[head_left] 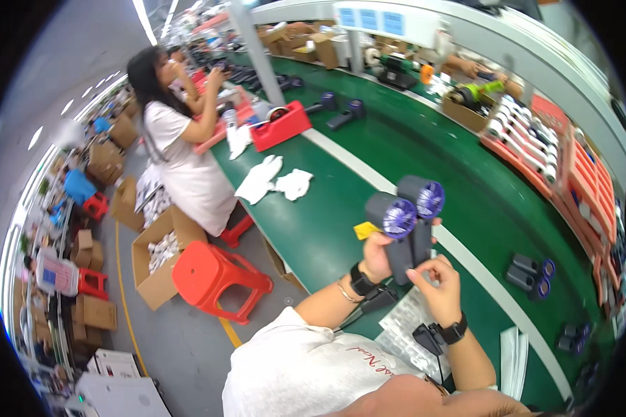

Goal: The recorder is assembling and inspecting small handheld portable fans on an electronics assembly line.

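Observation:
Two dark grey handheld fans with purple grilles are side by side above the green bench, a near fan (398, 217) and a far fan (430, 198). My left hand (377, 256) is closed around them from the left, with fingertips showing past their far side. A yellow tag (366, 230) sticks out beside the near fan. At the lower end of the handles, my right hand (439, 286) is closed, thumb and finger against the near handle. Beneath my hands lies a sheet of clear plastic packaging (405, 325), with a dark object partly hidden by my left wrist.
More fans (528, 274) lie on the green conveyor to the right. White gloves (261, 179) and a red bin (283, 127) are farther along the bench. A co-worker (181, 139) stands at the left, near a red stool (219, 278). Orange racks (522, 156) hold white tubes.

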